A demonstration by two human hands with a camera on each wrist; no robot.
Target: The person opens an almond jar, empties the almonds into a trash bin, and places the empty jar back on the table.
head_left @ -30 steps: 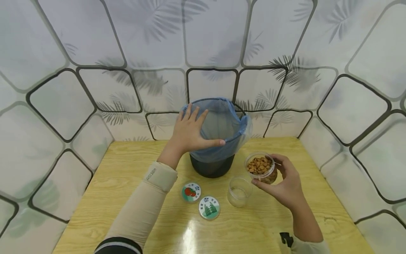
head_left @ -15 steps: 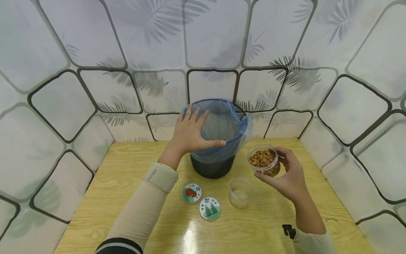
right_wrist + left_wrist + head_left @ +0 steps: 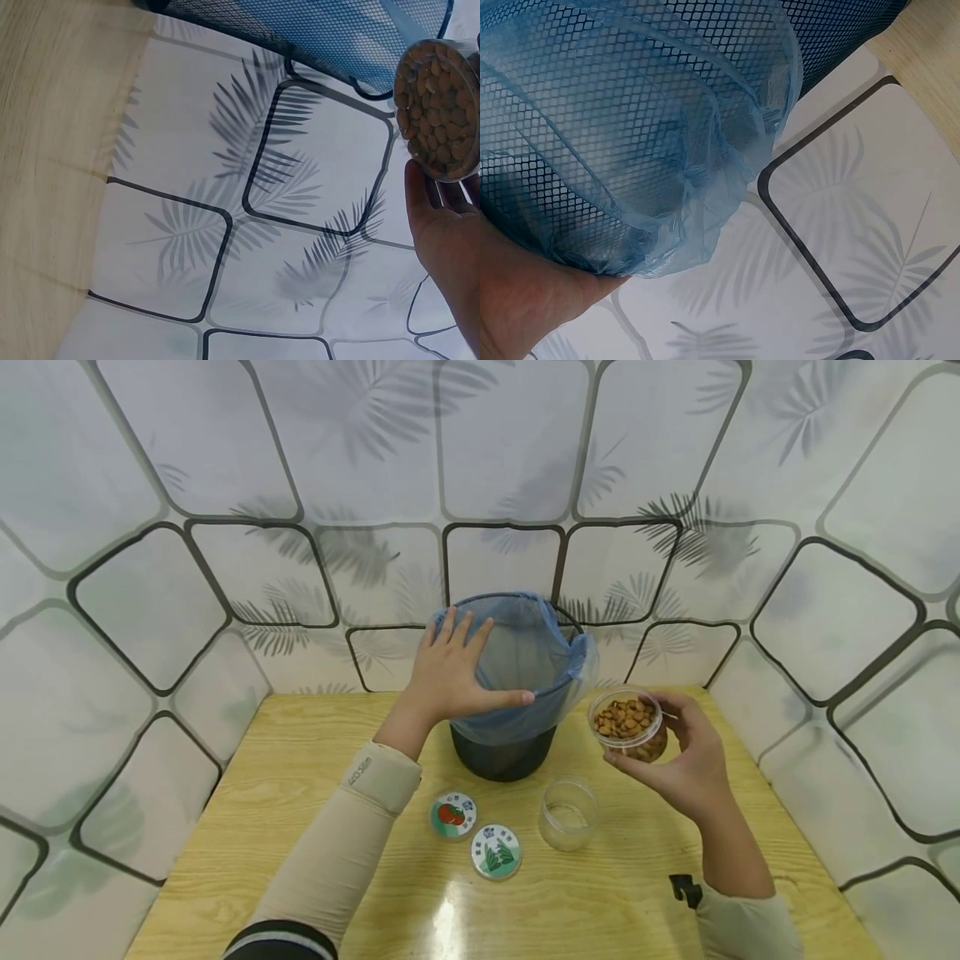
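Observation:
My left hand point(image 3: 450, 672) lies spread over the left side of a dark mesh bin point(image 3: 502, 753), its fingers straight and its thumb along the near rim. A blue plastic bag point(image 3: 525, 710) lines the bin and is folded over its edge. To the right of the bin, my right hand point(image 3: 686, 756) holds a clear, lidless jar point(image 3: 637, 747), thumb in front and fingers behind. Almond-like brown nuts point(image 3: 439, 112) fill it, and its mouth tilts slightly towards me. In the left wrist view my left hand point(image 3: 532, 300) is at the bag's edge.
On the table point(image 3: 315, 760) a second clear jar point(image 3: 567, 814) stands in front of the bin. Left of it lie two round lids, one with a red picture point(image 3: 452, 815) and one with a green picture point(image 3: 496, 852). Patterned walls point(image 3: 502, 560) enclose the table's back and sides.
My right hand has lifted the jar of nuts and carried it a little away from me and to the right. My left hand has stayed on the bin.

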